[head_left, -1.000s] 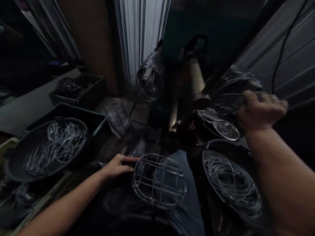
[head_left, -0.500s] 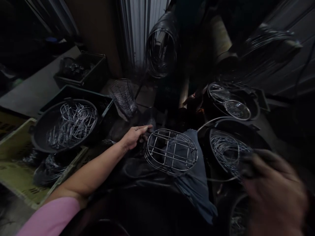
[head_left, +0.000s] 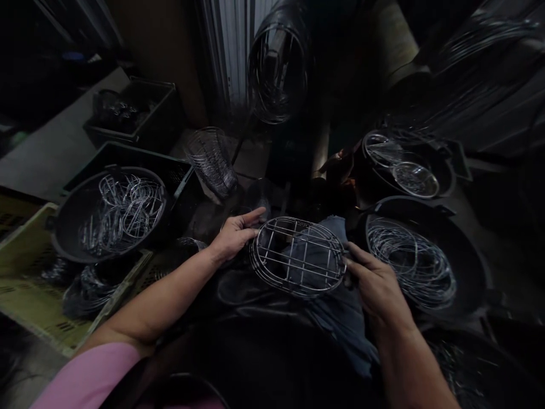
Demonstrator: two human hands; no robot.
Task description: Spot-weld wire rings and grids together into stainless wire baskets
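Observation:
An oval wire basket frame point(head_left: 302, 258) of shiny rods, crossed by a grid, lies tilted in front of me. My left hand point(head_left: 236, 236) is at its left edge, thumb against the rim and index finger stretched out; its lower fingers are partly hidden. At the opposite edge my right hand point(head_left: 374, 278) grips the rim between thumb and fingers, which look dark at the tips. Beneath the frame is blue-grey cloth point(head_left: 340, 318), spread over what looks like my lap.
To the right stands a dark basin point(head_left: 477, 267) of wire rings point(head_left: 411, 264); behind it, another basin holds round wire parts point(head_left: 415, 179). On the left, a basin of bent wires point(head_left: 131, 210) sits above a yellow crate point(head_left: 29, 289). Stacked mesh pieces point(head_left: 210, 162) stand ahead.
My right hand has come in from the far right, where it held a wire loop, to the frame's right edge. The loop no longer shows apart. My left thumb and index finger have spread.

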